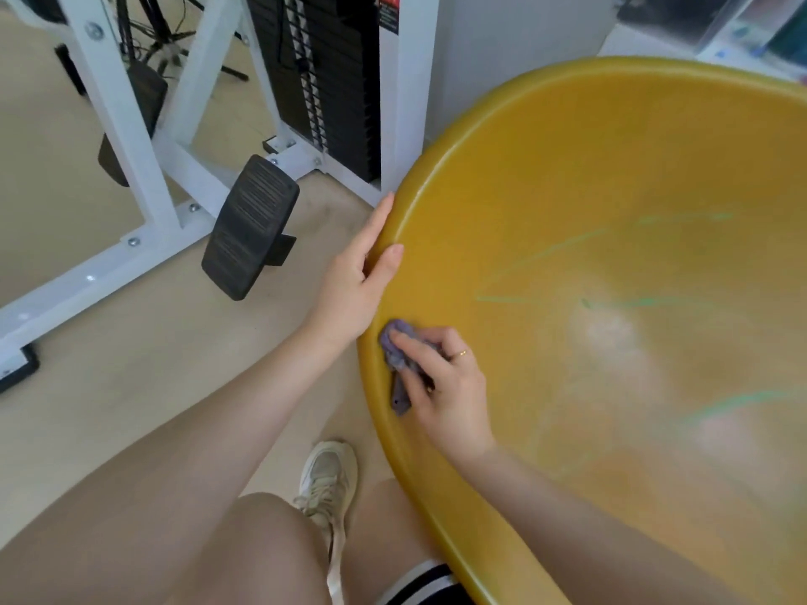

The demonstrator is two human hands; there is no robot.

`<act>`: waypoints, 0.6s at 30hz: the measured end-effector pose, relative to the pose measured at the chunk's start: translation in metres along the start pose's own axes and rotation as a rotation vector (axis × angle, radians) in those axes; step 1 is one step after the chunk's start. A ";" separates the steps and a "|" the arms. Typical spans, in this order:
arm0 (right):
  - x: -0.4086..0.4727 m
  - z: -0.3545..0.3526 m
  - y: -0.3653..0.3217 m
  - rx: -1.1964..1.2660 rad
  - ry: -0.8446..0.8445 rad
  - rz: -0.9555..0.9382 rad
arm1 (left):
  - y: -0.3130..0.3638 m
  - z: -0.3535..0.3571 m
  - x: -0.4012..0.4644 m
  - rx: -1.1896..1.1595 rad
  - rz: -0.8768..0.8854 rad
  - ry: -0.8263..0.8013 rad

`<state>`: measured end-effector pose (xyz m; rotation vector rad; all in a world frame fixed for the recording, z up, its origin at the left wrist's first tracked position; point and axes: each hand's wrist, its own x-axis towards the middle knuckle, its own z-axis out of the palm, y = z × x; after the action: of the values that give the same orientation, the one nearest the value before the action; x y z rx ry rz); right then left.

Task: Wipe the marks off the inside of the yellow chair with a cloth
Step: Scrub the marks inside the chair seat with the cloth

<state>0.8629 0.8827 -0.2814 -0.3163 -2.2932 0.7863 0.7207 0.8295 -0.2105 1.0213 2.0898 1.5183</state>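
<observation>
The cloth (398, 364), a small purple wad, lies on the inside wall of the yellow chair (611, 168) just below its left rim, at lower centre of the frame. Its long axis runs roughly up and down the picture, one end trailing toward the bottom. The right hand (450, 386) holds it, fingers curled round the wad and pressing it to the shell. The left hand (358, 286) rests on the rim just above, fingers straight along the outside and thumb over the edge. Green marks (546, 255) streak the bowl to the right. A white shoe (327, 478) stands below; a white exercise machine (174, 168) fills the upper left.
</observation>
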 end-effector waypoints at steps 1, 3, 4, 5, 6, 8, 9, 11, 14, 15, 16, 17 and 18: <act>-0.005 0.000 0.002 -0.020 -0.019 -0.034 | 0.001 0.002 -0.004 0.000 -0.008 0.032; 0.010 -0.001 0.011 -0.081 -0.012 -0.126 | 0.002 0.007 -0.010 0.000 -0.028 0.094; 0.027 0.000 0.018 -0.119 0.030 -0.159 | 0.003 0.008 -0.011 0.000 -0.042 0.120; 0.047 0.000 0.027 -0.154 0.101 -0.153 | 0.004 0.008 -0.011 -0.013 -0.055 0.131; 0.069 -0.001 0.036 -0.172 0.192 -0.104 | 0.004 0.008 -0.011 -0.033 -0.063 0.126; 0.114 -0.010 0.051 -0.138 0.387 0.074 | 0.005 0.007 -0.010 -0.049 -0.075 0.085; 0.132 -0.017 0.058 -0.091 0.463 0.189 | 0.004 0.006 -0.010 -0.044 -0.082 0.064; 0.156 -0.027 0.063 0.003 0.570 0.381 | 0.003 0.006 -0.011 -0.041 -0.088 0.039; 0.143 -0.028 0.061 -0.022 0.520 0.341 | 0.001 0.008 -0.013 -0.040 -0.086 0.024; 0.126 -0.024 0.059 -0.036 0.444 0.261 | 0.000 0.008 -0.013 -0.034 -0.078 0.029; 0.103 -0.019 0.057 -0.041 0.342 0.177 | -0.001 0.008 -0.013 -0.031 -0.067 0.035; 0.073 -0.012 0.052 -0.047 0.228 0.105 | -0.002 0.009 -0.012 -0.026 -0.055 0.041; 0.042 -0.007 0.047 -0.061 0.120 0.043 | -0.002 0.010 -0.013 -0.014 -0.049 0.049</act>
<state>0.8375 0.9403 -0.2838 -0.4304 -2.2068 0.7003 0.7351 0.8266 -0.2178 0.9304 2.1176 1.5468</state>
